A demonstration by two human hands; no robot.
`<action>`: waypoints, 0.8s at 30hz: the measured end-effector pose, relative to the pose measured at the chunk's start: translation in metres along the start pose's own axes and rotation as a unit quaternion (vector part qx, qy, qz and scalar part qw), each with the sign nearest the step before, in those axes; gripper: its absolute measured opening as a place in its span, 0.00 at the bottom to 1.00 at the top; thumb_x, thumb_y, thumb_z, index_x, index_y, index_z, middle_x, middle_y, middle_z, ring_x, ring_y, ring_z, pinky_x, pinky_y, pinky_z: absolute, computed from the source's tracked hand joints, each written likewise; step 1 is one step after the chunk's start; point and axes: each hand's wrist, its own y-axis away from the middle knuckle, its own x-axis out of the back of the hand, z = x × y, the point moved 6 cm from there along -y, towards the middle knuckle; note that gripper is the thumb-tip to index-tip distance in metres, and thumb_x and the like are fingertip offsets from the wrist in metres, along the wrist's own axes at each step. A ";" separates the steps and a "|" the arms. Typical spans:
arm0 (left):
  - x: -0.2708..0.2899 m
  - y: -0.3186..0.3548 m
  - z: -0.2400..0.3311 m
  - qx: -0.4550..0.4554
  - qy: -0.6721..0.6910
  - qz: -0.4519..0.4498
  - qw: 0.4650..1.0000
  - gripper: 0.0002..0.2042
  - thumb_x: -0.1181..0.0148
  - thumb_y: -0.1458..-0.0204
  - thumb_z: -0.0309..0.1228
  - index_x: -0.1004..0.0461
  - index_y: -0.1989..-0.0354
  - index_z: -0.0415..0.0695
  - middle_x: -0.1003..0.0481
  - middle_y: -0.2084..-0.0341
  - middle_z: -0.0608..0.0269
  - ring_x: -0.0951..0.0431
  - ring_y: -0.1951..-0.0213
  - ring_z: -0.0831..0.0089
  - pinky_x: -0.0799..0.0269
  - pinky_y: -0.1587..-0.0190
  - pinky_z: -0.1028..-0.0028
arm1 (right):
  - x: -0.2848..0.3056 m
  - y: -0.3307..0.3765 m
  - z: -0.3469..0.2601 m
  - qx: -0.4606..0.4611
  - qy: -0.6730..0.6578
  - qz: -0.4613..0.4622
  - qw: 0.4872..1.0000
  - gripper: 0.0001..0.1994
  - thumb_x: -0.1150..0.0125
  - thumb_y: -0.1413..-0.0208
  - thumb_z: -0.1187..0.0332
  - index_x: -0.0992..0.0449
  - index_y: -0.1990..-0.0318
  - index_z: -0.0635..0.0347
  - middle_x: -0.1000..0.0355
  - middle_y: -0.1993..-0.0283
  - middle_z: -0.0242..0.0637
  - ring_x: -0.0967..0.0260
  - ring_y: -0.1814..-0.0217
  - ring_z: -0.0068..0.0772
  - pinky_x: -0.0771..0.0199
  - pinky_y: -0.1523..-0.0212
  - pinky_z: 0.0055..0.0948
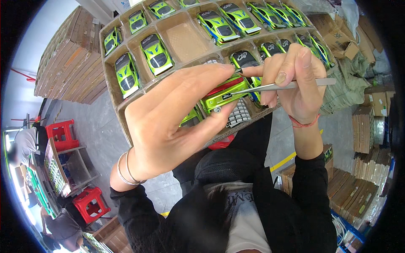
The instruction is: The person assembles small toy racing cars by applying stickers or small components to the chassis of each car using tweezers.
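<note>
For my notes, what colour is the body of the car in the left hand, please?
The car is bright green, seen best in the head view.

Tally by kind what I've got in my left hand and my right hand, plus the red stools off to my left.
Green toy car, in the left hand: 1
Slim metal tool, in the right hand: 1
Red stools: 2
Total: 4
</note>
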 end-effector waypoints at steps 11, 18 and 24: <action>-0.001 0.002 0.001 0.002 0.004 -0.002 1.000 0.20 0.29 0.62 0.18 0.22 0.56 0.34 0.20 0.60 0.52 0.19 0.57 0.65 0.26 0.53 0.71 | -0.001 0.000 -0.001 0.006 0.010 -0.012 1.000 0.21 0.72 0.28 0.60 0.36 0.71 0.58 0.34 0.82 0.42 0.38 0.86 0.25 0.23 0.48 0.46; -0.002 0.002 0.002 0.007 0.003 0.000 1.000 0.20 0.29 0.61 0.18 0.22 0.56 0.33 0.20 0.60 0.52 0.19 0.58 0.66 0.25 0.53 0.72 | 0.004 0.002 0.000 -0.009 -0.040 0.008 0.999 0.23 0.62 0.30 0.57 0.31 0.72 0.63 0.27 0.77 0.49 0.31 0.81 0.29 0.22 0.51 0.50; -0.005 0.007 0.001 0.035 0.033 -0.007 0.999 0.21 0.31 0.58 0.15 0.27 0.52 0.30 0.21 0.57 0.50 0.20 0.55 0.66 0.25 0.51 0.70 | 0.005 0.002 0.000 -0.018 -0.034 0.015 0.999 0.23 0.62 0.30 0.57 0.31 0.73 0.64 0.27 0.77 0.49 0.31 0.81 0.29 0.21 0.52 0.49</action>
